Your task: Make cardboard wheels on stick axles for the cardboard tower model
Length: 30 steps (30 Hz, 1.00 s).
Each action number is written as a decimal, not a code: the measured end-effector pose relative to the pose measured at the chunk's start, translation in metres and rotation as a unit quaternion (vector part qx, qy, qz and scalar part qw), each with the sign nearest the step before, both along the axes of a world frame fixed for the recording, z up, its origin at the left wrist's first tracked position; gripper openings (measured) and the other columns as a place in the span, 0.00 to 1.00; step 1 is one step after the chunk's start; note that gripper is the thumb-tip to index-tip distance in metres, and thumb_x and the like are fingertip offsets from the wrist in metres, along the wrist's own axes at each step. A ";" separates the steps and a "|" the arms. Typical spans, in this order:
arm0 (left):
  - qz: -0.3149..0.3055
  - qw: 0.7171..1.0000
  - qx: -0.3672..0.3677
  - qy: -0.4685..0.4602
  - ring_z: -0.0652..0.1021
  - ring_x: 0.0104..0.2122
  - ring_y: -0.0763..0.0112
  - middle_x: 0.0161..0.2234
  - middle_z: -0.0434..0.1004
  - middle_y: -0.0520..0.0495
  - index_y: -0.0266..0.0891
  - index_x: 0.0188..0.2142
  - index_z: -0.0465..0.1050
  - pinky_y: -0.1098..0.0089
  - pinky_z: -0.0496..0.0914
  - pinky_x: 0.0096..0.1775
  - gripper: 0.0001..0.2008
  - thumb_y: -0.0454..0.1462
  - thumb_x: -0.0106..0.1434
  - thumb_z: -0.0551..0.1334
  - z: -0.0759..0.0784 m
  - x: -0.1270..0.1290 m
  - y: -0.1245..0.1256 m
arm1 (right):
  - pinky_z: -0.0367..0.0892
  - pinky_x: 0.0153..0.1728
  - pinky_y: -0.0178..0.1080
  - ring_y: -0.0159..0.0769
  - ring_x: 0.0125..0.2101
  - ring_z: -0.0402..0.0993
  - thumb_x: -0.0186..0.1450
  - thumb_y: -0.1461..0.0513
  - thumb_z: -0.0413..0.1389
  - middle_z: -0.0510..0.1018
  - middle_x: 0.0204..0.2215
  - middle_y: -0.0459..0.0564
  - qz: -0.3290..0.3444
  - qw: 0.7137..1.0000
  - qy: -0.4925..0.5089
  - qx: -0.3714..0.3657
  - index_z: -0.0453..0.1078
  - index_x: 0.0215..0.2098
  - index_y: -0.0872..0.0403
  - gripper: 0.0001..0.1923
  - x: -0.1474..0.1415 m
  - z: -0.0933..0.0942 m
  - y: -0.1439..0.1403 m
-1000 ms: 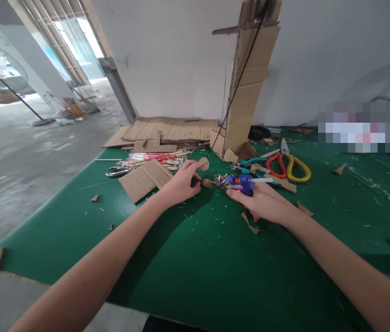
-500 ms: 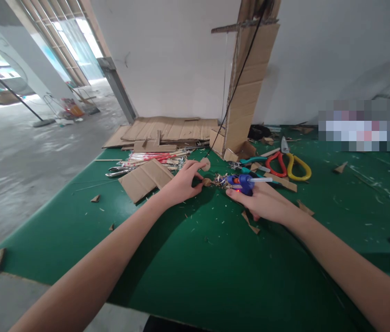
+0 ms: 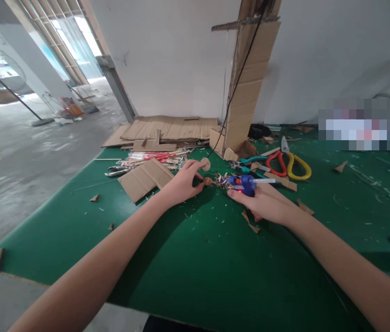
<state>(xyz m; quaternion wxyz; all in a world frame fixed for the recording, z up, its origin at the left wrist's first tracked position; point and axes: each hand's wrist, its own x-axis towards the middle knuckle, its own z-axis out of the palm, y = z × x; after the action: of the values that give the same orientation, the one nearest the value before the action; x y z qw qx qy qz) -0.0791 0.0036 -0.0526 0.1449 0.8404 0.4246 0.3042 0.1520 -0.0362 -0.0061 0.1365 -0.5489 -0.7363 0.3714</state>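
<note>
My right hand (image 3: 262,203) is wrapped round a blue hot glue gun (image 3: 243,183), whose red light glows and whose clear glue stick pokes out to the right. Its nozzle points left, over a heap of wood and paper scraps (image 3: 221,180). My left hand (image 3: 185,180) pinches a small round cardboard disc (image 3: 208,181) at its edge, just left of the nozzle. A second pale disc (image 3: 205,163) lies at the tip of my left fingers; whether it is gripped is hard to tell.
Behind lie pliers (image 3: 250,161) with teal grips, scissors (image 3: 286,159) with red and yellow handles, and red-and-white packets (image 3: 153,157). Cardboard pieces (image 3: 146,180) and flat sheets (image 3: 170,128) sit to the left. A cardboard-clad post (image 3: 250,83) with a black cable stands at the wall.
The glue gun and my right hand have shifted very slightly right, away from the disc. My left hand keeps nearly the same place and grip.
</note>
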 end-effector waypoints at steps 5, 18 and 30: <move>-0.003 1.000 0.000 -0.004 0.76 0.34 0.76 0.49 0.60 0.42 0.39 0.52 0.59 0.67 0.72 0.43 0.22 0.32 0.57 0.59 -0.002 0.000 0.001 | 0.58 0.14 0.33 0.29 0.11 0.62 0.61 0.44 0.48 0.61 0.08 0.40 0.003 1.000 -0.005 0.000 0.58 0.20 0.52 0.22 0.001 -0.004 0.001; -0.008 1.000 -0.020 -0.016 0.77 0.36 0.75 0.50 0.59 0.41 0.39 0.53 0.58 0.68 0.72 0.43 0.24 0.28 0.56 0.57 -0.001 -0.001 0.000 | 0.58 0.19 0.34 0.29 0.14 0.61 0.62 0.48 0.49 0.62 0.11 0.41 0.012 1.000 -0.008 -0.007 0.57 0.21 0.52 0.20 -0.006 0.013 -0.007; -0.003 0.999 -0.031 -0.016 0.76 0.35 0.75 0.49 0.60 0.42 0.39 0.52 0.58 0.64 0.71 0.44 0.23 0.27 0.57 0.58 0.002 0.000 -0.001 | 0.55 0.18 0.33 0.29 0.14 0.61 0.62 0.44 0.47 0.62 0.12 0.40 0.026 0.999 -0.007 0.034 0.59 0.25 0.51 0.21 -0.005 -0.005 0.001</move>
<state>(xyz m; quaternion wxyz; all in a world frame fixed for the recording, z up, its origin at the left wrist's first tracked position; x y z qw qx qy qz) -0.0790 0.0023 -0.0505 0.1786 0.8316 0.4291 0.3041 0.1469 -0.0357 -0.0114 0.1396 -0.5272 -0.7636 0.3458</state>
